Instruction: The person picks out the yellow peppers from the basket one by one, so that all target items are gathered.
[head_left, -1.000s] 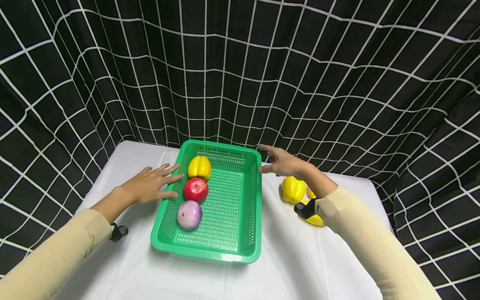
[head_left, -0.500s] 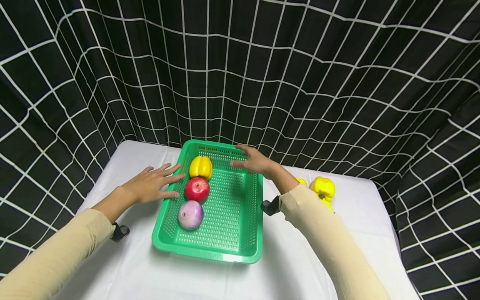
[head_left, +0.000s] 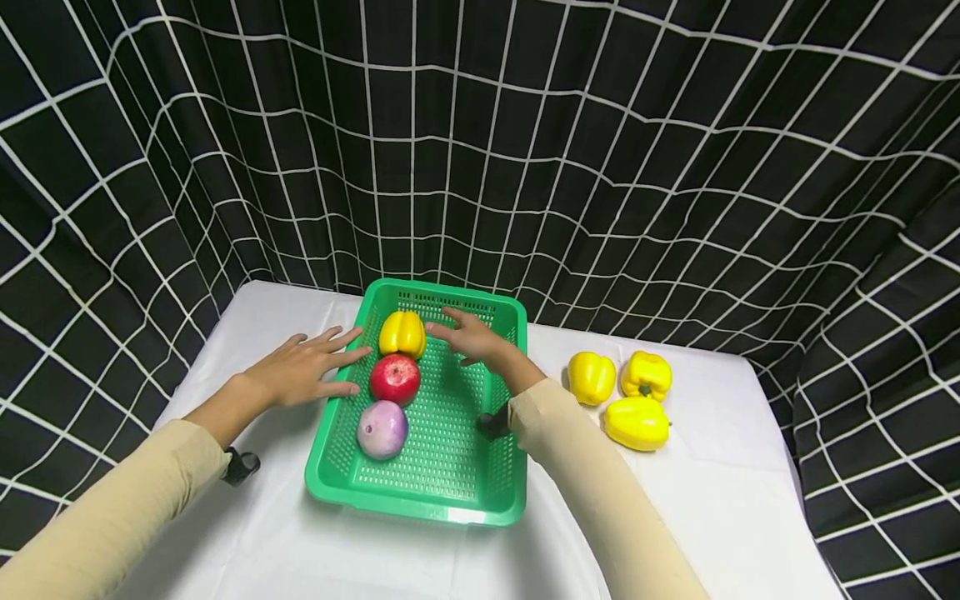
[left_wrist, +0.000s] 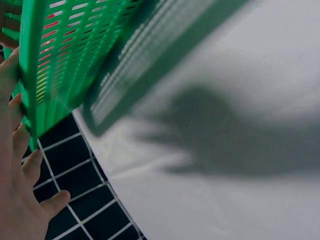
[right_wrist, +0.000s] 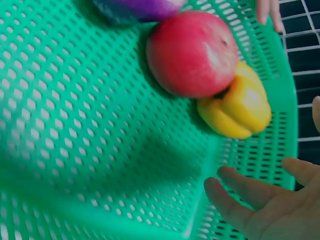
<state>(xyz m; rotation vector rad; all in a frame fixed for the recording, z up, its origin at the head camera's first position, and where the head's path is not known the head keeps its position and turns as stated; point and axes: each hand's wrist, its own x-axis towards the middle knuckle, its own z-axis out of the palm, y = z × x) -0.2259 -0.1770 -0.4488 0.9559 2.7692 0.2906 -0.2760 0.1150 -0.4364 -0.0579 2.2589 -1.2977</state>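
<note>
A green perforated basket [head_left: 420, 510] holds a yellow bell pepper [head_left: 402, 335], a red pomegranate-like fruit [head_left: 394, 379] and a purple-white round vegetable [head_left: 382, 430], lined up along its left side. My left hand [head_left: 303, 368] lies at the basket's left rim, fingers spread; the left wrist view has its fingers [left_wrist: 33, 167] beside the basket's outer wall. Over the back of the basket my right hand [head_left: 474, 337] reaches in, fingers extended and holding nothing. Its fingertips are close to the yellow pepper, and the right wrist view shows a gap between the fingers [right_wrist: 240, 187] and that pepper [right_wrist: 240, 107].
Right of the basket, on the white-clothed table [head_left: 720, 483], sit three more yellow peppers: one at left [head_left: 591, 377], one at back [head_left: 647, 375], one lying in front [head_left: 637, 422]. A black curtain with white grid lines [head_left: 480, 150] surrounds the table's back and sides.
My right hand has moved left, from beyond the basket's right rim to over its inside near the yellow pepper. The peppers at right are now uncovered. My left hand has stayed put.
</note>
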